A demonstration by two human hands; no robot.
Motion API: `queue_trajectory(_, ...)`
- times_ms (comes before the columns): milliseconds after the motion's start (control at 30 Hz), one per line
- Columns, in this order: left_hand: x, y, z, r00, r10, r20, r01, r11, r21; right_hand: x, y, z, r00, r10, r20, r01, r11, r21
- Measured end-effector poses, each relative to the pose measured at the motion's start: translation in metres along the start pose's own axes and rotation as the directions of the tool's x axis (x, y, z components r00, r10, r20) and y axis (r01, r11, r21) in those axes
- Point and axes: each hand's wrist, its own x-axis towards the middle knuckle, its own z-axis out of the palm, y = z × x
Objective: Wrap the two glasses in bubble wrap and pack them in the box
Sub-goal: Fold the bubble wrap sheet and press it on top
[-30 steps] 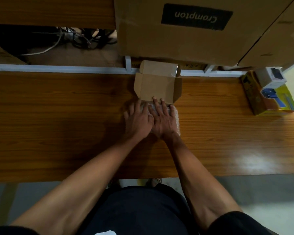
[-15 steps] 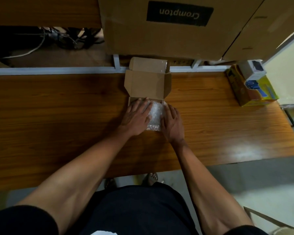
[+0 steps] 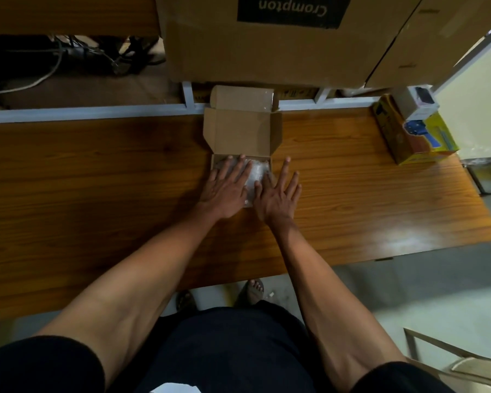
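Right hand (image 3: 277,195) now spread flat and shifted off to the right, fingers straight, mostly over the table (image 3: 97,177) beside the box (image 3: 240,134); half a second ago cupped against the wrap. Left hand (image 3: 227,188) still pressed flat, fingers straight, on the bubble wrap (image 3: 257,173) inside the box, grasping nothing. Right thumb and index finger touching the wrap's right edge; neither hand curled round anything.

Bubble-wrapped bundle lying in the box's tray, under the left palm and between the two hands, a strip of wrap showing pale in the gap and reaching down past the tray's near edge. Glasses themselves hidden by wrap and hand; number inside not to be told. Box lid standing open on the far side, flaps out.

Counted: two hands, one small box, one visible mass of wrap. Beyond the table's far edge, one large carton (image 3: 267,41) labelled "Crompton", a second carton at its right. At the table's right end, one yellow packet (image 3: 411,140) with a small white box (image 3: 414,104) on top. Cables (image 3: 77,52) in shadow at upper left.
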Motion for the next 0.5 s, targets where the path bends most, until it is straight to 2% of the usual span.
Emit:
queue_trajectory(100, 0.000, 0.000, 0.000, 1.000, 0.006, 0.000, -0.006, 1.000, 0.008, 0.001, -0.004, -0.004, 0.985, 0.119, 0.124, -0.146, 0.960, 0.238)
queue_trajectory(167, -0.001, -0.001, 0.000, 1.000, 0.006, -0.007, -0.006, 1.000, 0.009, 0.003, -0.004, -0.011, 0.975, 0.123, 0.183, -0.173, 0.940, 0.294)
queue_trajectory(233, -0.001, -0.001, 0.000, 1.000, 0.002, -0.008, -0.003, 1.000, -0.002, 0.004, -0.001, -0.012, 0.985, 0.083, 0.154, -0.114, 0.972, 0.204)
queue_trajectory(367, 0.000, 0.001, 0.001, 1.000, -0.007, -0.004, 0.007, 1.000, -0.027, -0.002, 0.004, -0.011, 0.992, -0.065, -0.104, 0.062, 0.998, -0.024)
queue_trajectory(433, 0.001, 0.003, 0.000, 1.000, -0.012, -0.005, 0.012, 1.000, -0.021, 0.001, 0.005, -0.014, 0.989, -0.083, -0.120, 0.074, 0.995, -0.073)
queue_trajectory(500, 0.002, 0.003, -0.001, 1.000, -0.010, 0.006, 0.010, 1.000, -0.023, 0.006, 0.003, -0.017, 0.995, -0.061, -0.077, 0.053, 0.993, -0.103)
